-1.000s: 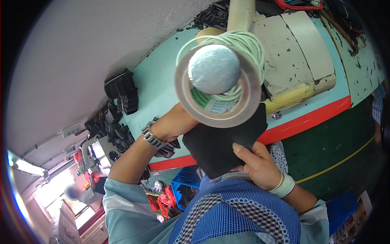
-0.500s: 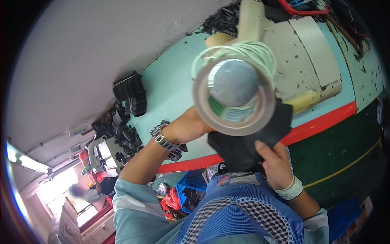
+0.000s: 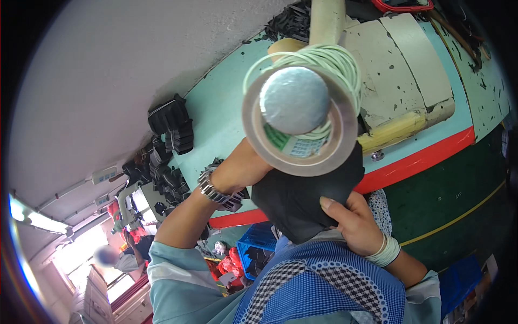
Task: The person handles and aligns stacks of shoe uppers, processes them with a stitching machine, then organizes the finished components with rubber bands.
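Observation:
A limp black sheet, fabric or leather by its look, hangs in front of my apron. My right hand pinches its right side, thumb on top and fingers behind. My left hand reaches to the upper left of the sheet, but its fingers are hidden behind a clear tape roll. Within that roll shows a round silver cap, with a bundle of pale green cord looped around it. A cream post rises behind them. Whether my left hand grips the sheet cannot be seen.
The pale green table has a red front edge. Cream boards and a yellowish bar lie on it. Black bundles stand by the wall. A blue crate sits below. Another person is far left.
The black sheet and my right hand have shifted left and slightly down, and more of the sheet's face shows. The tape roll appears farther left. A small metal knob by the table edge is now uncovered.

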`<state>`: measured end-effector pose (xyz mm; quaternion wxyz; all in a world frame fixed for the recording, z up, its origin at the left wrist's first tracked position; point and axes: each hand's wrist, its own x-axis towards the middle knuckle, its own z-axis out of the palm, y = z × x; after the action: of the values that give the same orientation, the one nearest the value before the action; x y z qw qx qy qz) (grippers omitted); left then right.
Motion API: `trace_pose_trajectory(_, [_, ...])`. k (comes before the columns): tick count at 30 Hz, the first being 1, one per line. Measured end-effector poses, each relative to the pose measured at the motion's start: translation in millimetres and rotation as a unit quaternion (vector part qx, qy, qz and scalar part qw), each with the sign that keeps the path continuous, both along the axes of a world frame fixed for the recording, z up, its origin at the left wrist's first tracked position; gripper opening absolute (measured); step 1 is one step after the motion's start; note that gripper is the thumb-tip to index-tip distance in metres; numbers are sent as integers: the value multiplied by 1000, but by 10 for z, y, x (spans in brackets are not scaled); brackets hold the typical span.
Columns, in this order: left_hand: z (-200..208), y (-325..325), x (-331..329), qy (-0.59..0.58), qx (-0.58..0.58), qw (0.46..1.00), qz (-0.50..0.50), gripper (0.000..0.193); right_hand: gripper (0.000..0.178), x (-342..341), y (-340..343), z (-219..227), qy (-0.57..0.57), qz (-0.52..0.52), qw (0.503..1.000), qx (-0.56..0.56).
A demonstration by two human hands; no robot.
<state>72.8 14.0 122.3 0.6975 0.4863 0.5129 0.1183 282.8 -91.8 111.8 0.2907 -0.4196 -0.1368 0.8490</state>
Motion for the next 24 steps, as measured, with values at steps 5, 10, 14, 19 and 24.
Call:
trace_pose_trajectory(5, [-109, -48, 43, 0, 109, 994, -17, 57, 26, 39, 8, -121, -54, -115, 992, -13])
trace_pose_trajectory(10, [44, -36, -21, -65, -46, 996, 51, 58, 26, 24, -12, -80, -47, -102, 994, 9])
trace_pose_trajectory(14, [-19, -10, -4, 92, 39, 993, -56, 52, 23, -26, -14, -25, -18, -55, 998, -12])
trace_pose_trajectory(19, [-119, -36, 40, -32, 2, 999, 17, 34, 23, -2, -39, 11, -4, -103, 991, -88])
trace_pose_trajectory(24, [5, 26, 130, 12, -13, 1000, 14, 32, 25, 15, -39, -24, -59, -53, 996, -45])
